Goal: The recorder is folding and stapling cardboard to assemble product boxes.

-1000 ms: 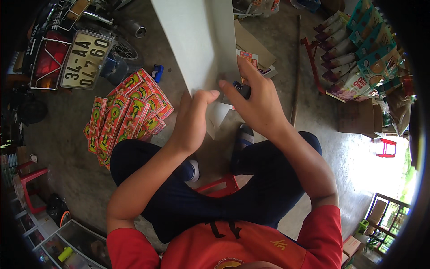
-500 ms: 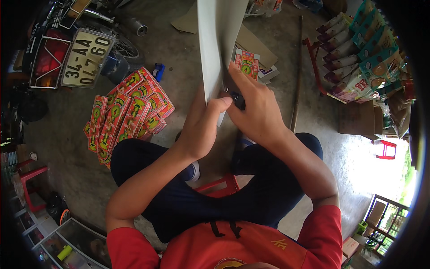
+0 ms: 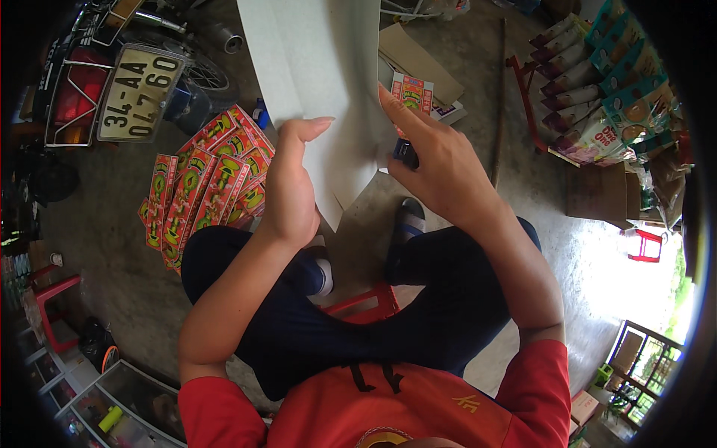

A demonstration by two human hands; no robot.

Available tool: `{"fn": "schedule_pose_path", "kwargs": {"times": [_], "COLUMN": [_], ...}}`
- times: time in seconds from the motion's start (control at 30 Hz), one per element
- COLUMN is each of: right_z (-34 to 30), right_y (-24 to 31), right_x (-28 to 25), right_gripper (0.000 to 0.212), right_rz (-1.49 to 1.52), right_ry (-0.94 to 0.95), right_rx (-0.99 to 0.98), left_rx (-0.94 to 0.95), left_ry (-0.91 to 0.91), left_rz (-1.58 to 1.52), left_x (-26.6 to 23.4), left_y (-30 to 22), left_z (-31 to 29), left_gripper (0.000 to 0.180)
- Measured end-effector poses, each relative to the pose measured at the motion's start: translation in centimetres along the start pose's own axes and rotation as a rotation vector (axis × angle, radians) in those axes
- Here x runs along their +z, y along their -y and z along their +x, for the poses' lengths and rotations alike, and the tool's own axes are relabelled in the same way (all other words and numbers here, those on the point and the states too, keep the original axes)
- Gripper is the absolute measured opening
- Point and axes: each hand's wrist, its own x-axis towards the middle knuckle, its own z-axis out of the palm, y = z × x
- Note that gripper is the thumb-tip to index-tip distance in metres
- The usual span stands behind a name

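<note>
A long pale grey-white cardboard sheet (image 3: 328, 89), lightly creased lengthwise with a pointed lower corner, is upright in front of me. My left hand (image 3: 290, 183) grips its left edge, thumb across the near face and the other fingers hidden behind. At the right edge, my right hand (image 3: 441, 164) pinches the sheet, its index finger stretched up along the side. A small dark blue object (image 3: 405, 154) shows between that thumb and finger; I cannot tell whether it is held or lies beyond.
Red and green printed flat cartons (image 3: 202, 187) lie piled on the floor at left, near a parked motorbike (image 3: 82, 89). Another printed carton (image 3: 412, 93) and brown cardboard (image 3: 426, 63) lie ahead. Snack packets (image 3: 597, 89) hang on a red rack at right. A red stool (image 3: 366, 305) is below me.
The sheet has turned from nearly edge-on to show its broad face. My left hand has moved left and opened away from the right hand, which has shifted slightly.
</note>
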Motion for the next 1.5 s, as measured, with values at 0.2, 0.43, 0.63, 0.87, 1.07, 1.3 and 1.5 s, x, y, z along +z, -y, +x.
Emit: {"fn": "schedule_pose_path", "kwargs": {"times": [0.2, 0.43, 0.63, 0.87, 1.07, 1.3, 1.5], "right_z": [0.2, -0.2, -0.4, 0.2, 0.7, 0.5, 0.8], "right_y": [1.2, 2.1, 2.4, 2.2, 1.6, 1.5, 1.3], "right_x": [-0.4, 1.8, 2.1, -0.6, -1.9, -2.4, -1.2], "right_gripper": [0.101, 0.102, 0.097, 0.070, 0.037, 0.040, 0.053], "right_rz": [-0.120, -0.034, 0.002, 0.087, 0.219, 0.018, -0.090], "right_ry": [0.111, 0.003, -0.097, -0.158, -0.270, -0.276, -0.295], "right_rx": [0.086, 0.031, 0.059, 0.085, 0.136, 0.089, -0.159], "left_rx": [-0.045, 0.254, 0.269, 0.002, 0.112, 0.129, 0.114], "left_ry": [0.123, 0.049, 0.212, 0.121, 0.119, 0.055, 0.035], "left_rz": [-0.088, 0.546, 0.683, -0.101, -0.176, -0.190, -0.206], "left_x": [-0.1, -2.7, -0.4, -0.8, -1.2, -1.3, -0.5], "left_y": [0.2, 4.4, 2.3, 0.5, -1.1, -1.3, -1.2], "left_z": [-0.1, 0.5, -1.0, 0.4, 0.9, 0.9, 0.7], "left_gripper": [0.040, 0.034, 0.031, 0.045, 0.049, 0.048, 0.049]}}
